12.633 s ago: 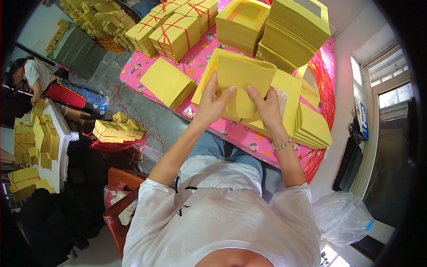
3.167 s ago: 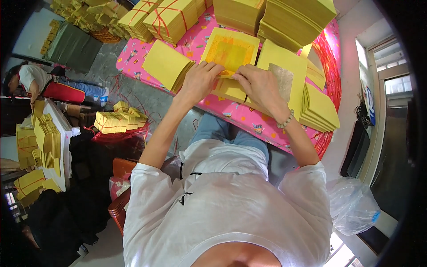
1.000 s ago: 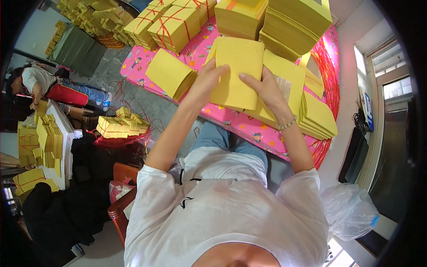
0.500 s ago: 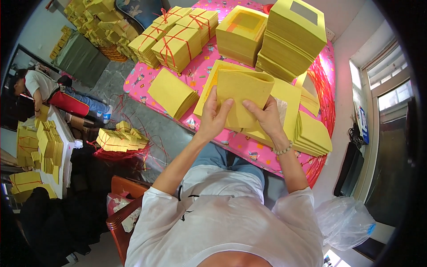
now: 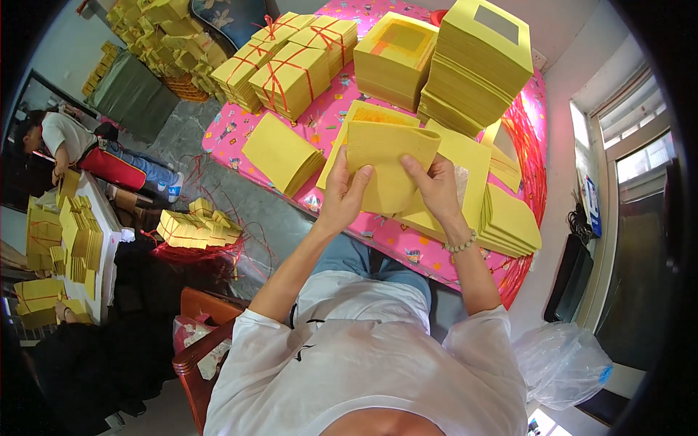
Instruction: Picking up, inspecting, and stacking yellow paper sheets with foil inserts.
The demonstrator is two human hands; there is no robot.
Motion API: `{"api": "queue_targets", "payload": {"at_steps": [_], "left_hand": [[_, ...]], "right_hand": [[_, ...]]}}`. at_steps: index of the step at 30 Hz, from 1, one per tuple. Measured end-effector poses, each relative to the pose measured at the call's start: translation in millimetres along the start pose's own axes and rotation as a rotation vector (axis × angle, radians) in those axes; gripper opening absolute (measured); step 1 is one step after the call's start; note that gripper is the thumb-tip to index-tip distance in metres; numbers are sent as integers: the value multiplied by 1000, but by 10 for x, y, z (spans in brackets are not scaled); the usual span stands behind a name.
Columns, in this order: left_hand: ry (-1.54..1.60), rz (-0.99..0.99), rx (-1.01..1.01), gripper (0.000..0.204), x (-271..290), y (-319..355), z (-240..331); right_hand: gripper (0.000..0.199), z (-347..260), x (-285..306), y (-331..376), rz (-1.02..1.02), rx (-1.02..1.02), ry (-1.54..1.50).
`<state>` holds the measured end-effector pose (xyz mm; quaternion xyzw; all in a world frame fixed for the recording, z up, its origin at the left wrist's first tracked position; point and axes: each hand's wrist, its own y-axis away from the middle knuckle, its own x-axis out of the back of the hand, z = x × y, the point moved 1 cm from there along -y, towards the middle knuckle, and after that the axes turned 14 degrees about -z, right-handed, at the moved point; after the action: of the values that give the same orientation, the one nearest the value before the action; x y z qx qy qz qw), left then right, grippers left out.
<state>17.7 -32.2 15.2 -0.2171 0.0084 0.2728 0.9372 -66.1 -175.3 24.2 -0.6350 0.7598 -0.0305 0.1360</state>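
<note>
While both forearms rise from the lower edge and bend inward over the pink patterned tablecloth (image 5: 407, 243), the left hand (image 5: 347, 190) and the right hand (image 5: 436, 187) meet on one stack of yellow paper sheets (image 5: 385, 171). Each hand is closed on a lower corner of that stack, thumb on the near face and fingers behind, so the sheets stand lifted and curled toward the person, above the table's near half. A beaded bracelet (image 5: 462, 245) circles the right wrist.

Under and behind the held stack lies a flat yellow pile (image 5: 465, 167) with an orange-centred sheet (image 5: 374, 115) showing at its far edge. Left of the hands a loose, tilted bundle of yellow sheets (image 5: 282, 152) rests near the table edge. Farther back stand bundles tied crosswise with red string (image 5: 294, 73), then a tall block with an orange square on top (image 5: 396, 51), and beside it a taller stack topped by a grey rectangle (image 5: 487, 54). A low fanned stack (image 5: 512, 229) sits at the right, with loose red string (image 5: 527, 152) along that edge.

On the grey floor to the left lie tied bundles (image 5: 196, 229) amid red string. Another person (image 5: 69, 142) bends over a white table covered in yellow piles (image 5: 76, 240). A wooden chair (image 5: 200, 356) stands at lower left, and a clear plastic bag (image 5: 563, 363) at lower right.
</note>
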Motion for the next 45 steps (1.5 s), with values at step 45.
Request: {"api": "queue_targets", "payload": {"at_steps": [45], "left_hand": [[181, 316, 318, 33, 834, 386, 272]], "right_hand": [[28, 294, -523, -276, -381, -475, 182]]}}
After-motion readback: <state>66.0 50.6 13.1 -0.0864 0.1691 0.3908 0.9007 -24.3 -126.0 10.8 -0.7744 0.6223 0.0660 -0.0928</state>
